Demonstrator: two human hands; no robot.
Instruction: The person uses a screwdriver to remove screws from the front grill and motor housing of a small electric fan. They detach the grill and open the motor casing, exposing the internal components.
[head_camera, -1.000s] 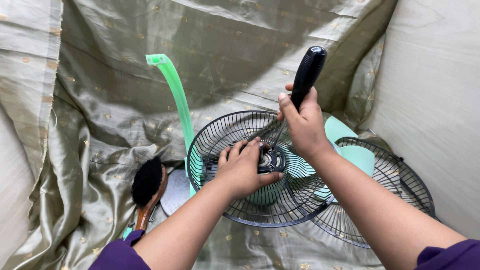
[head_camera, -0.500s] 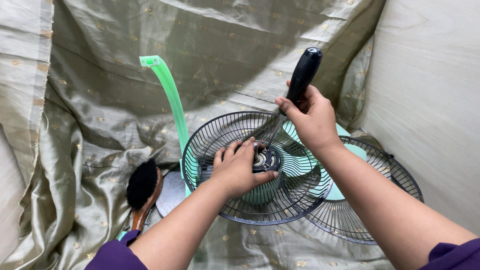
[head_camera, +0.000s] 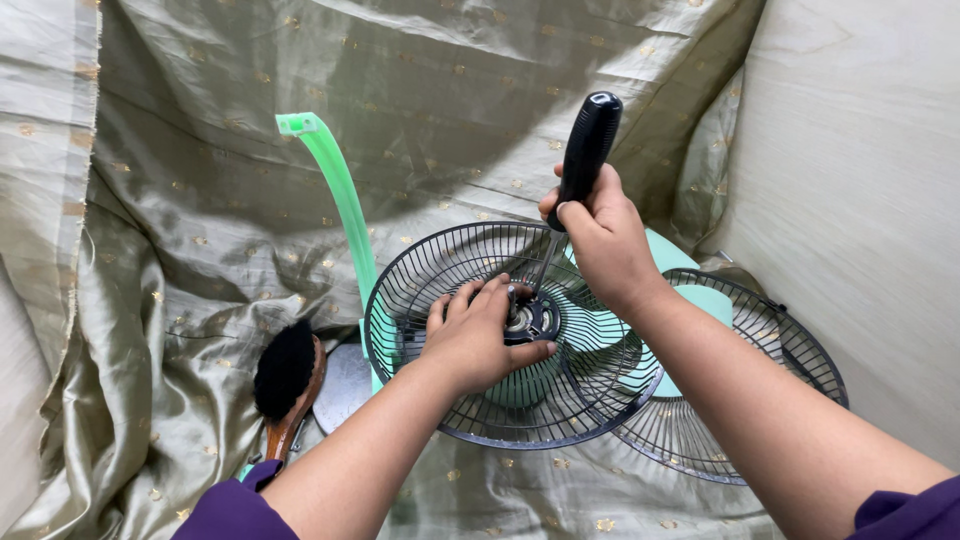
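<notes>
A: Item one, our right hand (head_camera: 600, 240)?
B: Clenched on the screwdriver (head_camera: 585, 150), tip at the hub.
A: Left hand (head_camera: 478, 335)?
B: Gripping the fan grille (head_camera: 440, 270) centre; grille not yet off, we judge.

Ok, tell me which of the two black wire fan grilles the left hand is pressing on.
The nearer, left grille, the one with the motor hub; the left hand rests there. The other grille lies behind, right, untouched.
</notes>
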